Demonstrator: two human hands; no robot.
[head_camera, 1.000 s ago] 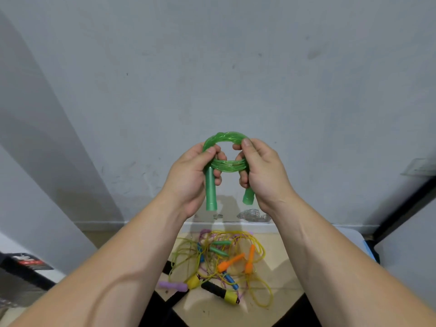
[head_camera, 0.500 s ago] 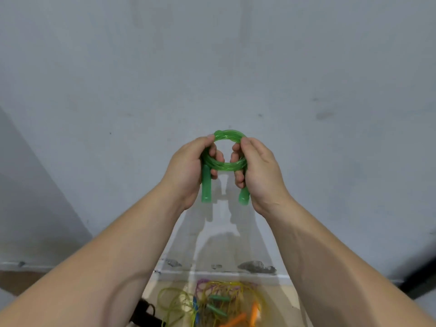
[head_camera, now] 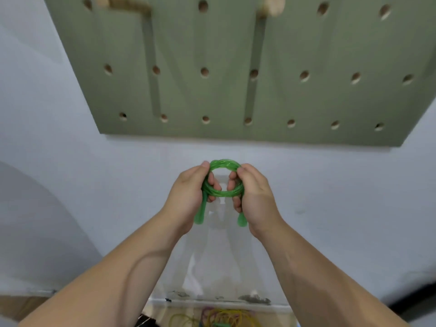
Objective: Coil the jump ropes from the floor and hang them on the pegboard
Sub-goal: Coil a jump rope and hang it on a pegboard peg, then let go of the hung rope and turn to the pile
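Coiled green jump rope (head_camera: 223,179) gripped between left hand (head_camera: 188,199) and right hand (head_camera: 254,197), below pegboard (head_camera: 224,95).

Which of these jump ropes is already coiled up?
The green jump rope, gripped as a tight ring by the left hand and right hand; the yellow rope lies loose and tangled on the floor.

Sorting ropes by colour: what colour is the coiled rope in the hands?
The rope is translucent green, handles included; the head view shows it.
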